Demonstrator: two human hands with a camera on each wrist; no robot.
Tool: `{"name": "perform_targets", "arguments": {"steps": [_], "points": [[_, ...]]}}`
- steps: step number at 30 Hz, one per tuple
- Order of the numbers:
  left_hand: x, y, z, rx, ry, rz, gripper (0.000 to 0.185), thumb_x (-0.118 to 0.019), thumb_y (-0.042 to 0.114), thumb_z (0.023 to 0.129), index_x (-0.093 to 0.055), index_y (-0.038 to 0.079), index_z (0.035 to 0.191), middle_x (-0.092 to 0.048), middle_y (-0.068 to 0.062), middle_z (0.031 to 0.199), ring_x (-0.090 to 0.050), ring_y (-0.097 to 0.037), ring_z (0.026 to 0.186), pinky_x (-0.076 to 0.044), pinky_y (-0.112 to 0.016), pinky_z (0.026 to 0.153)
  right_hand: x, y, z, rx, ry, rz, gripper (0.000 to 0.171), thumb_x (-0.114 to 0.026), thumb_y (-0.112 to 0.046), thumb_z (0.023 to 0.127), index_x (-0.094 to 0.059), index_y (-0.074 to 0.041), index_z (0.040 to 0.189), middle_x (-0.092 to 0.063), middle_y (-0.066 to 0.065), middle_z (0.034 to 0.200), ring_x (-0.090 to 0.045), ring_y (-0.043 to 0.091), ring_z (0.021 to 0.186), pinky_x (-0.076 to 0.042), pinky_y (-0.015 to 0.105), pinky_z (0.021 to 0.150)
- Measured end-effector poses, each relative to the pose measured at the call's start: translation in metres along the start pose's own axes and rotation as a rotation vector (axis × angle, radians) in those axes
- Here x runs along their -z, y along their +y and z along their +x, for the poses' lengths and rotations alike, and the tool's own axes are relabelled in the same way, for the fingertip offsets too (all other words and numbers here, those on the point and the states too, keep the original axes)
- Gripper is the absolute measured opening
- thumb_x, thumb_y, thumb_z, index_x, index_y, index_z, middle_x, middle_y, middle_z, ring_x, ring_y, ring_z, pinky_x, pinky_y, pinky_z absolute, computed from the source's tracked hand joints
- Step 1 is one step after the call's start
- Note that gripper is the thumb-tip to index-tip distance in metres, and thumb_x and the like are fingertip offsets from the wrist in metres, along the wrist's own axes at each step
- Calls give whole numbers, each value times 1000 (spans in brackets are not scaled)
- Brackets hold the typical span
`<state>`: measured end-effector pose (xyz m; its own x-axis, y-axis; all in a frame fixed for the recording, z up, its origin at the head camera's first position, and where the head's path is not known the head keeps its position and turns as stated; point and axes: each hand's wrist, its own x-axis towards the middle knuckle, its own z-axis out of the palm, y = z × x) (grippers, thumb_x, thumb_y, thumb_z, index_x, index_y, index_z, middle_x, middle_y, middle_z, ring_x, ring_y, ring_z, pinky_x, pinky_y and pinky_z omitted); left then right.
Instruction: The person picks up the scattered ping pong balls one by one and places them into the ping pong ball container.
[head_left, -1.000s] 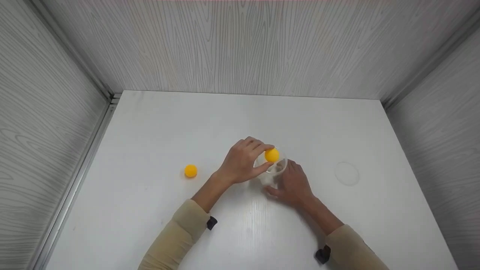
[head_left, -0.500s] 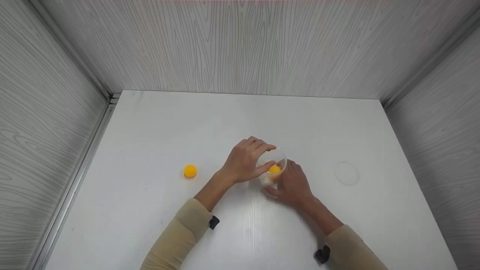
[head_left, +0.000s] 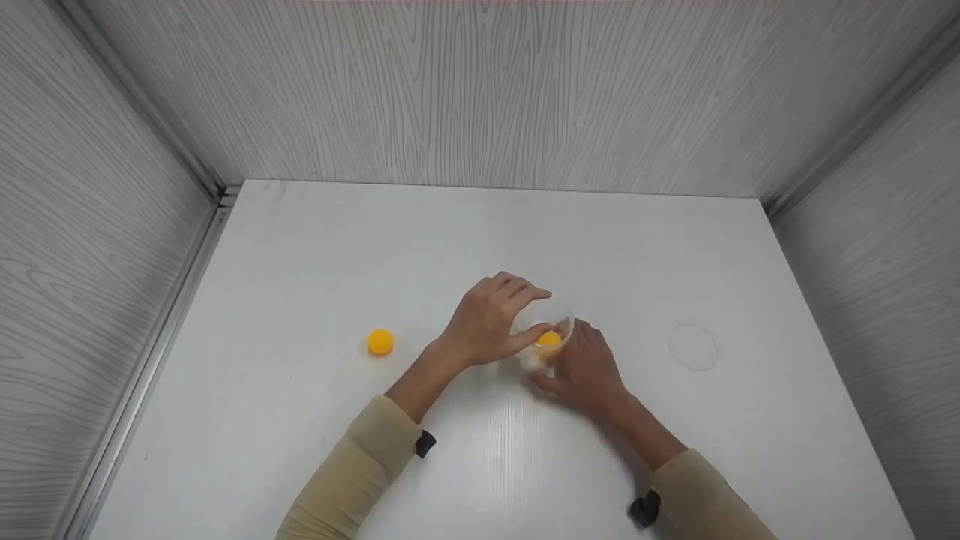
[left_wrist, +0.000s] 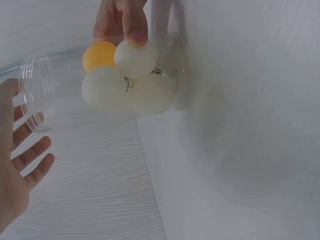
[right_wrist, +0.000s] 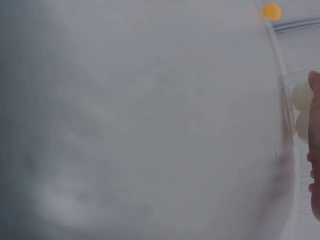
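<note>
A clear plastic jar (left_wrist: 65, 95) stands upright on the table, holding several white ping-pong balls (left_wrist: 106, 88) and an orange ping-pong ball (left_wrist: 98, 56) on top of them. My right hand (head_left: 589, 367) grips the jar low down on its right side, thumb in front. Over the jar's mouth is my left hand (head_left: 487, 319), thumb and fingers apart, nothing between them. Its fingertips come right at the threaded rim in the left wrist view. A second orange ping-pong ball (head_left: 380, 342) lies on the table to the left.
A round, transparent lid (head_left: 694, 347) lies flat on the white table (head_left: 420, 240), right of the jar. Wood-grain panels (head_left: 480, 90) rise at the back and along both sides.
The orange ball pinched in my left hand has been let go and dropped into the jar. My left hand stays at the mouth; the right hand and jar have not moved.
</note>
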<state>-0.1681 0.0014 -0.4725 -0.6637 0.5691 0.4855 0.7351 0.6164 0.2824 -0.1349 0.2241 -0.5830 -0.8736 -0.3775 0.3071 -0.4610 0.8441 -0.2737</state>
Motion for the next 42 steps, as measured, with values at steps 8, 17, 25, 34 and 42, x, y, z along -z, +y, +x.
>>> {"name": "perform_targets", "arguments": {"steps": [8, 17, 25, 34, 42], "points": [[5, -3, -2, -15, 10, -1, 43, -74, 47, 96, -73, 20, 129, -77, 2, 121, -70, -18, 112, -59, -33, 97, 0, 0, 0, -21, -19, 4, 78, -75, -62, 84, -57, -7, 136, -69, 11, 128, -61, 31, 117, -53, 51, 107], [16, -9, -8, -13, -4, 29, 50, -73, 52, 94, -71, 18, 131, -76, 1, 124, -69, -19, 114, -59, -34, 99, 1, -1, 1, -30, -32, -10, 78, -73, -64, 85, -59, -5, 133, -69, 12, 125, -62, 31, 116, -54, 51, 105], [26, -17, -15, 10, -17, 64, 53, -73, 53, 94, -70, 18, 132, -75, 0, 123, -68, -21, 114, -59, -36, 98, 1, -2, 1, -66, -55, -2, 78, -73, -67, 84, -59, -6, 130, -68, 9, 122, -62, 30, 118, -53, 51, 106], [37, -21, -24, 36, -49, 120, 53, -73, 54, 94, -69, 19, 133, -75, -1, 124, -67, -22, 116, -59, -38, 100, 2, -3, 1, -64, -42, 17, 74, -72, -68, 84, -60, -7, 124, -67, 7, 113, -62, 28, 111, -53, 50, 103], [44, -30, -36, 62, -60, 163, 53, -72, 54, 94, -69, 19, 134, -75, -1, 122, -66, -22, 117, -59, -39, 99, 1, -1, 1, -43, -22, 43, 73, -73, -67, 84, -60, -7, 125, -68, 8, 114, -62, 29, 113, -53, 51, 104]]}}
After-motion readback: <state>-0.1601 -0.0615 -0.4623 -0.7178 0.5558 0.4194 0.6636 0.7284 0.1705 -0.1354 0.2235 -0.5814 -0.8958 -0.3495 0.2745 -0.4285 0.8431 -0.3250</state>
